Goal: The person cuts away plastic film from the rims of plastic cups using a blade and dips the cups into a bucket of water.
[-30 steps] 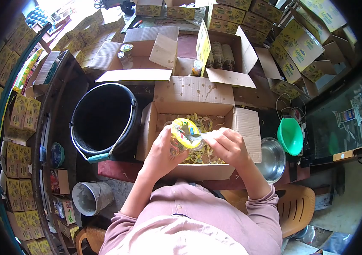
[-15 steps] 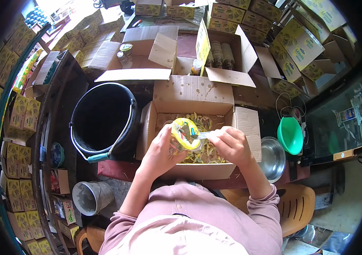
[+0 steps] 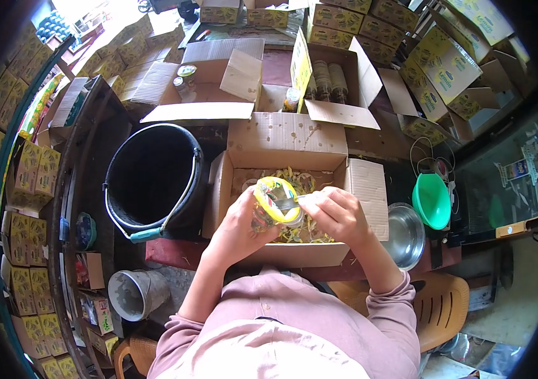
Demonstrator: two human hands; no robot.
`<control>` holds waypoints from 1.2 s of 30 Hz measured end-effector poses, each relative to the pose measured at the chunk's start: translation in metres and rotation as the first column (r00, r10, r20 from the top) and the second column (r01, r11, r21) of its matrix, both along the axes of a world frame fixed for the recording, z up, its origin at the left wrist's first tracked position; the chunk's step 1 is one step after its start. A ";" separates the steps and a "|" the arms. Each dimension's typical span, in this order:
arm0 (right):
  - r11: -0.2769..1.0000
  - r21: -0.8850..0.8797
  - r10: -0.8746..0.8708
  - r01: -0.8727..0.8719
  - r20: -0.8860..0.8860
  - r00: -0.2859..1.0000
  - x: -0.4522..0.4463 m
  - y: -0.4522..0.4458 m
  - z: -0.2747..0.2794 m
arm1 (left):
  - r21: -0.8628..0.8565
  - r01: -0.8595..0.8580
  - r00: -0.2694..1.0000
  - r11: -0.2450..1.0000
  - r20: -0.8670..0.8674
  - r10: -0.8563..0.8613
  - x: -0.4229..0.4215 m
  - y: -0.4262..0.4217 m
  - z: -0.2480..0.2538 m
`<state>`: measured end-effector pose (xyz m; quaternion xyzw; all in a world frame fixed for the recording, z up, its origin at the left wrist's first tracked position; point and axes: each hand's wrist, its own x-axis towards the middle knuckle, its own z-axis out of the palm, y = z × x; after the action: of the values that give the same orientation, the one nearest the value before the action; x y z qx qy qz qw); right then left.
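Currently left hand [image 3: 238, 226] curled partway round yellow-rimmed container [image 3: 274, 201], above open carton [image 3: 288, 138]; right hand [image 3: 337, 216] closed on metal blade [image 3: 287, 204] at container's mouth. Both hide some scraps [image 3: 305, 235]. Bucket [image 3: 150, 174] left of carton.

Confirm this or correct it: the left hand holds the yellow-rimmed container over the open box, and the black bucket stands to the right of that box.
Not quite: the head view shows the black bucket to the left of the open box. The left hand does hold the yellow-rimmed container over that box.
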<state>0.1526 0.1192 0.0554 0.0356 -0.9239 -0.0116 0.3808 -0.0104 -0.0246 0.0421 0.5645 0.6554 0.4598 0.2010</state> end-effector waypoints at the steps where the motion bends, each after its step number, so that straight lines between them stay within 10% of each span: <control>1: 1.000 -0.007 -0.006 0.006 0.004 1.000 0.001 0.000 -0.001 | -0.007 0.002 1.000 1.000 0.016 -0.002 -0.001 -0.001 0.000; 21: 1.000 -0.003 0.007 -0.007 -0.012 1.000 -0.003 0.005 0.001 | -0.025 0.222 0.911 0.975 0.361 -0.198 -0.002 0.005 -0.004; 36: 0.997 -0.022 0.068 -0.070 -0.064 0.996 -0.006 0.003 -0.002 | 0.025 0.588 0.478 0.808 0.796 -0.372 -0.014 0.005 -0.013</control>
<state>0.1469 0.1220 0.0536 0.0626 -0.9097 0.0115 0.4104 -0.0239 -0.0195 0.0290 0.4437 0.3704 0.4915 0.6515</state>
